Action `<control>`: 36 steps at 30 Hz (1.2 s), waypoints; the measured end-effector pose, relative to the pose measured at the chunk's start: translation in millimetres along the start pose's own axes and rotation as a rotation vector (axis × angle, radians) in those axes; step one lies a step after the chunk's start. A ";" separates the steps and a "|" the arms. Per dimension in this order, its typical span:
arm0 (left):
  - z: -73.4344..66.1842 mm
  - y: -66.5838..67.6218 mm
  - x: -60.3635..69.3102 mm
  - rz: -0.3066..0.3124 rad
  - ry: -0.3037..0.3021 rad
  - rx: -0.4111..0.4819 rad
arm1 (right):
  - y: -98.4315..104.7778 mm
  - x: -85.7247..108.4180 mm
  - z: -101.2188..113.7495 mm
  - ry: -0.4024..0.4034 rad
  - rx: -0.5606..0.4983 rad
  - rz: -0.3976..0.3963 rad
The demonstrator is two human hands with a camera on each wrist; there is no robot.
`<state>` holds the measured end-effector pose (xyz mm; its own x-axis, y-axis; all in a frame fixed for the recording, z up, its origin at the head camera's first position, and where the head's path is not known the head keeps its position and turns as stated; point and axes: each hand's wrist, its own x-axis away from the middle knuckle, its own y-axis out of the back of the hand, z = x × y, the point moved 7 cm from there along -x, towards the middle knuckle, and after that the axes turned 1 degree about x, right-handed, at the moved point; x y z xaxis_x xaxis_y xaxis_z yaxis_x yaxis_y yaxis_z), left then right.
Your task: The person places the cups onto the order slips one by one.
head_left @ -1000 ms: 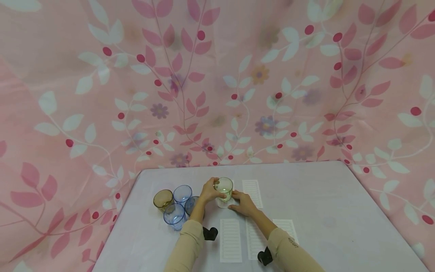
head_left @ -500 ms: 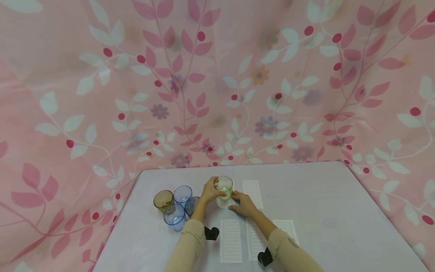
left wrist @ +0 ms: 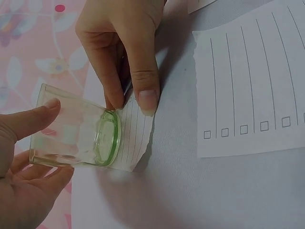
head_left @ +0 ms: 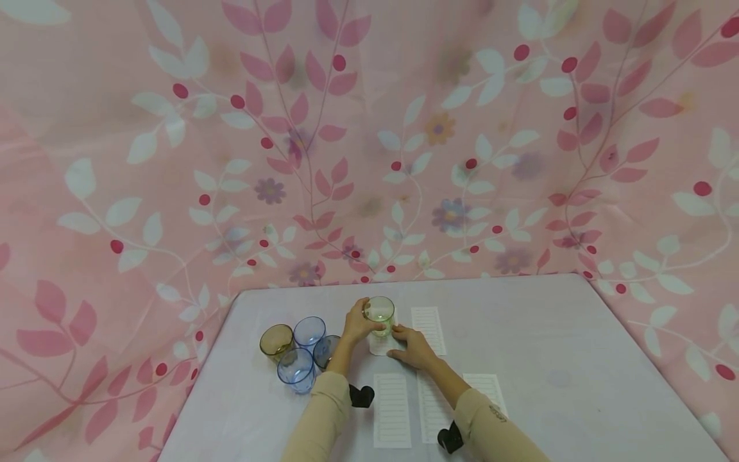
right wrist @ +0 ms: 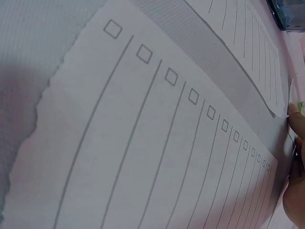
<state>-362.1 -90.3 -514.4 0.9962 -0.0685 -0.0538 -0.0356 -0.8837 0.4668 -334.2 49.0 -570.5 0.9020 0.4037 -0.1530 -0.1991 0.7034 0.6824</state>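
The left hand [head_left: 356,323] grips a pale green clear glass [head_left: 379,310] round its side, thumb and fingers on opposite sides in the left wrist view. The base of the glass [left wrist: 76,129] is over a lined paper slip [left wrist: 136,143]. Thumb and fingertips of the right hand [left wrist: 126,43] touch that slip's edge beside the base. From the head, the right hand [head_left: 417,348] lies just right of the glass, and part of the slip [head_left: 380,347] shows below it. At the right wrist view's edge, only part of the right hand [right wrist: 296,176] shows.
Left of the hands stand an amber glass [head_left: 277,341], a light blue glass [head_left: 309,332], a blue glass [head_left: 296,367] and a darker blue glass [head_left: 324,351]. Lined paper sheets [head_left: 391,410] lie on the white-covered table [head_left: 554,359]. A black object [head_left: 362,396] is beside the left sleeve.
The glass in the left hand has moved slightly away from the person, towards the table's far edge. The right hand has stayed nearly still at the slip.
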 end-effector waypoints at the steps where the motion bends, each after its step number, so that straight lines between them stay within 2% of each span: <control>1: 0.4 -0.2 0.2 0.000 0.006 0.002 | -0.3 0.2 -0.2 -0.001 0.000 0.004; 4: 1.7 -1.3 1.0 0.009 0.010 0.001 | -1.1 2.9 2.2 0.020 0.030 0.018; 10: 2.6 -3.3 3.5 0.024 0.013 0.005 | -2.8 11.2 15.1 0.126 0.212 0.049; 13: 1.2 -2.7 4.0 0.016 0.001 0.010 | -2.6 13.0 18.2 0.149 0.258 0.052; 18: -1.9 -1.1 3.5 -0.011 -0.021 0.011 | 4.9 14.3 18.1 0.157 0.226 0.017; 23: -4.4 4.3 3.2 -0.043 -0.027 0.017 | 26.2 16.3 13.6 0.176 0.215 -0.085; 25: -8.1 9.8 4.4 -0.054 -0.038 0.034 | 38.0 18.9 8.9 0.162 0.200 -0.122; 27: -13.2 18.4 6.8 -0.069 -0.074 0.056 | 50.3 23.2 1.7 0.120 0.169 -0.146; 31: -20.7 43.0 19.3 -0.087 -0.136 0.107 | 69.6 34.3 -16.9 0.031 0.090 -0.149; 36: -15.7 82.2 40.9 -0.101 -0.156 0.127 | 81.6 43.1 -34.1 0.046 0.139 -0.124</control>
<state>-323.0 -158.4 -464.4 0.9712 -0.0387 -0.2352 0.0443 -0.9402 0.3379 -324.6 143.8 -545.8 0.8973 0.3476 -0.2722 -0.0298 0.6629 0.7481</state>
